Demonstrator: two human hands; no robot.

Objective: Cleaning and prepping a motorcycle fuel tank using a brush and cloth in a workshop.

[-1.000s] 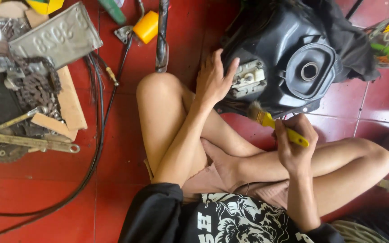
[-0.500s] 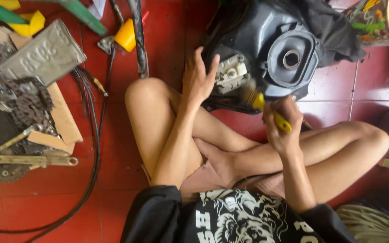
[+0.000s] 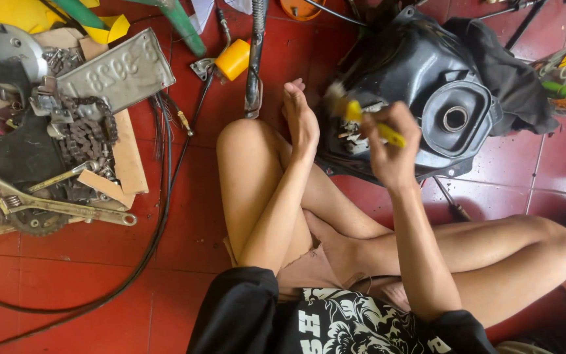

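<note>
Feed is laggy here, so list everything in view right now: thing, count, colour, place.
black tank: one, glossy black with a round opening, top centre right, on the floor
brush: one, yellow handle, in the right hand, bristles against the tank
dark cloth: one, black, draped on the tank's far side
number plate: one, grey metal, upper left
chain: one, dark and greasy, below the plate
wrench: one, metal, left
sprocket: one, dark, under the wrench
cables: a few, black, curving across the red tile floor
yellow cap: one, top centre
left hand: open, fingers touching the tank's edge
right hand: closed around the brush
</note>
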